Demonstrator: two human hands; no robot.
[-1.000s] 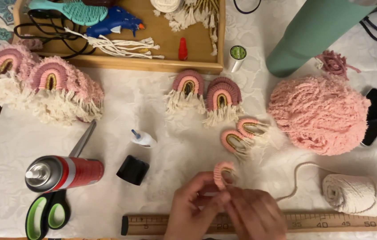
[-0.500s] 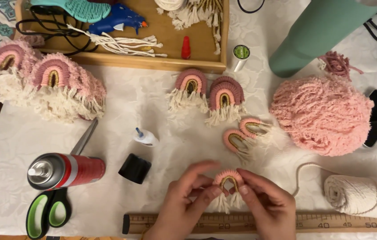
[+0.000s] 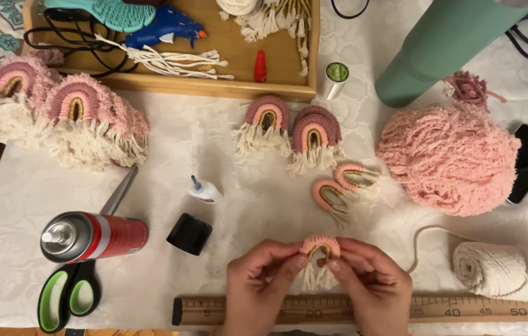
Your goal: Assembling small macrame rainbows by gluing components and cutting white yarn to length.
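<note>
You are pinching a small pink rainbow ornament (image 3: 320,246) between both hands, your left hand (image 3: 257,283) gripping its left leg and your right hand (image 3: 373,283) its right, just above the wooden ruler (image 3: 463,308), near the black cap (image 3: 190,233).

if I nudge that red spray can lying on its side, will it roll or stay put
The spray can lies on its round side, so it would probably roll. The scissors partly under it might check that. Its metal body looks rigid, likely smooth to grip.
</note>
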